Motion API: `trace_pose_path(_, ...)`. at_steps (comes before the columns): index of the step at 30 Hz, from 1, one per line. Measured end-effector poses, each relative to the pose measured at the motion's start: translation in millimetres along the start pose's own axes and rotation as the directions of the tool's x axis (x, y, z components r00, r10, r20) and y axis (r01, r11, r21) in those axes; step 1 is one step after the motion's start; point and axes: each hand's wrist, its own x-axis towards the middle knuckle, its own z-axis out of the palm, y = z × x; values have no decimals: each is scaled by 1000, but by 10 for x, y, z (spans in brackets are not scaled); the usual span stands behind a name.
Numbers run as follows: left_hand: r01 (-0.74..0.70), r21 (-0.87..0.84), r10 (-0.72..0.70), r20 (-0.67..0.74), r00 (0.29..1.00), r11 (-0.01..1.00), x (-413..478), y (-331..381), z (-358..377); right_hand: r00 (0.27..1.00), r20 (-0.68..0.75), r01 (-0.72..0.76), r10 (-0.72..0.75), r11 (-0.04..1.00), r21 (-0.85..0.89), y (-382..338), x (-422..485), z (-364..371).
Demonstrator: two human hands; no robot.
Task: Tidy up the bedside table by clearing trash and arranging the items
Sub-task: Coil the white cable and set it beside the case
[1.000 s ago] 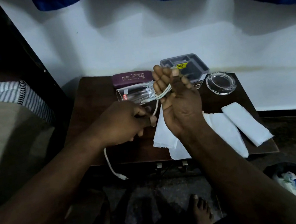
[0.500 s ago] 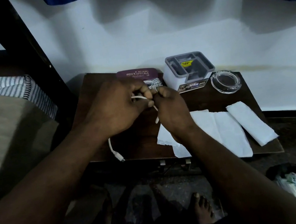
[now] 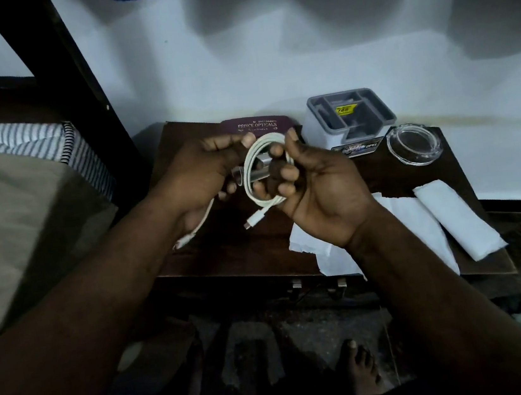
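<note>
Coiled white charging cable (image 3: 267, 171) held above the dark wooden counter (image 3: 428, 172) between both hands, left hand (image 3: 206, 174) pinching the loop's top, right hand (image 3: 314, 187) curled around its side (one plug dangling below), maroon spectacle case (image 3: 256, 125) just behind, white tissues (image 3: 454, 221) rightward.

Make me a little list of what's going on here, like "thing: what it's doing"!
left hand: grips one side of the white cable coil
right hand: fingers hooked through the coil, holding it
white cable: wound into a loop, two plug ends dangling below
bedside table: dark wood, against the white wall
glasses case: maroon, at the back, behind the hands
grey organiser box: back of table, yellow sticker inside
glass dish: clear, right of the box
tissues: white, lying flat at the front right
</note>
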Motion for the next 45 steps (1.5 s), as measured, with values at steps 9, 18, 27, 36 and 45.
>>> trace_pose_path(9, 166, -210, -151, 88, 985, 963, -40, -9, 210, 991, -82, 126, -102, 916, 381, -64, 68, -178)
trace_pose_path(18, 220, -253, -215, 46, 975, 942, -64, -53, 308, 959, -242, 235, -151, 899, 369, -66, 53, -200)
trace_pose_path(27, 200, -256, -199, 30, 979, 946, -72, -46, 331, 932, -353, 191, -86, 942, 274, -25, 46, -154)
trace_pose_path(36, 120, -216, -135, -53, 989, 969, -99, -50, 394, 922, -383, 193, -61, 928, 318, -11, 73, -180)
trace_pose_path(45, 197, -206, -200, 7, 980, 959, -148, -98, 499, 909, -391, 279, -144, 908, 314, 32, 110, -234)
